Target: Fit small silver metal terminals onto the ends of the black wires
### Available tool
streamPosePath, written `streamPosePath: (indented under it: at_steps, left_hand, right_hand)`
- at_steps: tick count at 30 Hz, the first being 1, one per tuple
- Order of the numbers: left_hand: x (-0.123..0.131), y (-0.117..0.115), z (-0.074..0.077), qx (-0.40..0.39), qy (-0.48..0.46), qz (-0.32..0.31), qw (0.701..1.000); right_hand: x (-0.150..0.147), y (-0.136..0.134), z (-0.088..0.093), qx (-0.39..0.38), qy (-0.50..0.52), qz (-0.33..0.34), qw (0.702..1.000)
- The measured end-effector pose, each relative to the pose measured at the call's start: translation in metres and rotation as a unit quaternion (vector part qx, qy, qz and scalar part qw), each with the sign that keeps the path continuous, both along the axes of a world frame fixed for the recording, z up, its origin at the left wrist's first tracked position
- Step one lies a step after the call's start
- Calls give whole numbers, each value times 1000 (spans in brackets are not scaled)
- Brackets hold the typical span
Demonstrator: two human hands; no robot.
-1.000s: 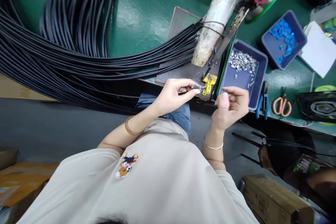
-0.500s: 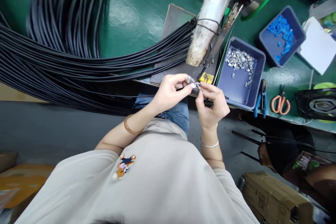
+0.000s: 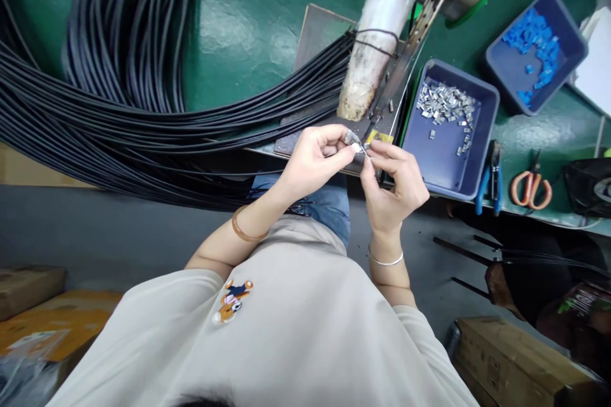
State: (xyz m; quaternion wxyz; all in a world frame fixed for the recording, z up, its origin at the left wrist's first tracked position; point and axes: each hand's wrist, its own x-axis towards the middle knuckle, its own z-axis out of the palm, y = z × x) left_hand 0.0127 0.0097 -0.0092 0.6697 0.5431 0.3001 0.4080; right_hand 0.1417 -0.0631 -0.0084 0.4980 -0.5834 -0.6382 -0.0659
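A glossy green tabletop (image 3: pixel 248 32) bears a slate-blue rectangular plastic bin (image 3: pixel 429 159), and well to the left of that bin lies a thick sweep of smooth black cables (image 3: pixel 143 114), bent in long parallel curves. Between the cables and the bin slants a stout rounded post wrapped in shiny clear film (image 3: pixel 379 19), its near end rough and brownish, a dark cord looped around it. Under the post, left of the bin, is a flat dark-grey board (image 3: pixel 317 38).

The slate-blue bin contains small silvery metal pieces (image 3: pixel 446 103), mostly heaped toward its far side, a few scattered. Beyond its right far corner, a second blue-grey plastic bin (image 3: pixel 510 70) contains bright blue little pieces (image 3: pixel 534 41).

Left of the bin's near part, the left hand (image 3: pixel 315 162) has thumb and forefinger pinched together on the end of a thin black cable (image 3: pixel 224 173). The right hand (image 3: pixel 396 187), nearer the bin, meets it: thumb and forefinger almost together at a slender pale piece (image 3: pixel 365 149); whether they clamp it cannot be told.

Just right of the bin lie blue-handled metal pliers (image 3: pixel 497 194), then orange-handled scissors (image 3: pixel 515 191). A flat yellow piece (image 3: pixel 380 137) shows left of the bin.
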Motion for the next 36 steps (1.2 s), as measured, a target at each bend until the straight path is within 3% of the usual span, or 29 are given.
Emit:
streamPosePath:
  at_steps: [15,19,22,25,27,29,31,34,36]
  left_hand:
    - [-2,-1,-2,2,14,-3,1000]
    - [-5,-1,2,-2,27,-27,999]
    - [-9,-3,5,-9,53,-56,997]
    - [-12,-5,5,25,70,-75,994]
    - [-12,-7,3,74,84,-64,992]
    - [-13,-9,1,127,99,-40,986]
    - [-15,-11,0,155,104,-21,982]
    - [-17,-15,1,121,74,-32,989]
    - [-18,-16,2,79,48,-43,995]
  right_hand:
    - [1,-3,1,-9,4,27,1000]
    - [2,-7,2,-35,92,29,995]
    - [4,-13,3,-57,172,-6,983]
    - [7,-18,7,-77,67,-26,994]
    - [7,-18,9,-97,-34,-15,995]
    - [6,-17,11,-126,-64,-8,990]
    - [4,-15,12,-170,-12,-1,985]
    - [2,-14,12,-240,140,48,959]
    - [2,-13,12,-219,206,39,953]
